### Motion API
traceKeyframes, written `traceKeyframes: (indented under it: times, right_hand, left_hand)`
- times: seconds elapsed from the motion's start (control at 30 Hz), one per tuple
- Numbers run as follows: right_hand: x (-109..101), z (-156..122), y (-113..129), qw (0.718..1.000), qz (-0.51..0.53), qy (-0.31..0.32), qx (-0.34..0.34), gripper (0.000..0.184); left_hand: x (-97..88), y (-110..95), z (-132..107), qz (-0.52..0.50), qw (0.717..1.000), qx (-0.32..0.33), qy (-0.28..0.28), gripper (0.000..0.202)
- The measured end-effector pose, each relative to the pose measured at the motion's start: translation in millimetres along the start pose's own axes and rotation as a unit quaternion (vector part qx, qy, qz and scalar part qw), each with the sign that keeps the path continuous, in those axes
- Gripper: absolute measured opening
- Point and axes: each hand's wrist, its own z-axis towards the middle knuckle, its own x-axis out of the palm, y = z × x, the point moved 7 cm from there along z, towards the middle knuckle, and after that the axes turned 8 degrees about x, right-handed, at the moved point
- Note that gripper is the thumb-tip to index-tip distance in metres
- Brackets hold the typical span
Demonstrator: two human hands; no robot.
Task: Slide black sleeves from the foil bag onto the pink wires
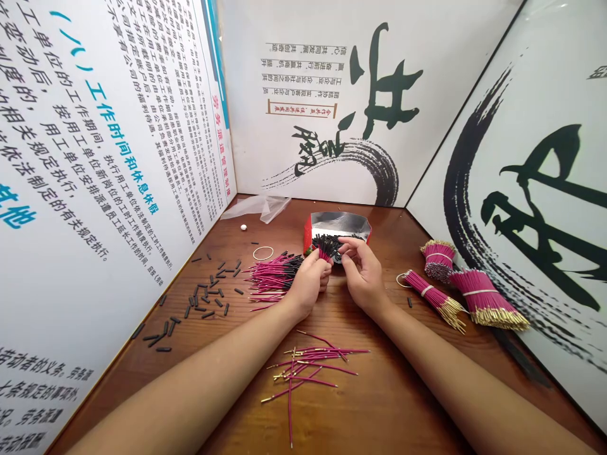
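Observation:
My left hand [309, 282] is closed round a small bunch of magenta wires [325, 250] whose upper ends wear black sleeves. Close by on the right, my right hand [363, 270] has its thumb and forefinger near the sleeved tips; whether something tiny sits between them I cannot make out. Just behind both hands stands a red box with a silvery lining [337, 222], holding many short black sleeves [348, 240]. A pile of magenta wires with black-sleeved ends [272, 277] lies left of my left hand. Loose magenta wires with gold terminals [313, 366] lie between my forearms.
Black sleeves [205, 296] are scattered at the left. Bundles of magenta wires [488, 298] lie at the right, tied with white bands. A rubber band [263, 253], a white bit [243, 227] and a clear plastic bag [258, 207] lie farther back. Printed panels [313, 158] enclose the table.

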Motion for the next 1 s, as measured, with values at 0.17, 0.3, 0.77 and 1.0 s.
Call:
traceKeyframes:
  times: [0.17, 0.3, 0.77, 1.0]
  right_hand:
    - [1.4, -1.3, 6.0, 0.999, -0.021, 0.005, -0.035, 0.03]
    - [0.9, -1.0, 3.3, 0.999, -0.022, -0.002, -0.027, 0.029]
    - [2.3, -1.0, 4.1, 0.999, -0.024, 0.007, -0.021, 0.025]
    - [0.4, -0.3, 0.8, 1.0, -0.025, -0.007, -0.002, 0.016]
  left_hand:
    - [0.4, 1.7, 0.7, 0.03, 0.999, -0.019, -0.012, 0.011]
    - [1.6, 1.9, 1.1, 0.02, 1.0, -0.021, -0.005, 0.005]
    - [3.4, -2.5, -2.3, 0.031, 0.999, -0.013, 0.011, 0.01]
    - [1.1, 1.9, 0.7, 0.018, 0.999, -0.021, -0.017, 0.012]
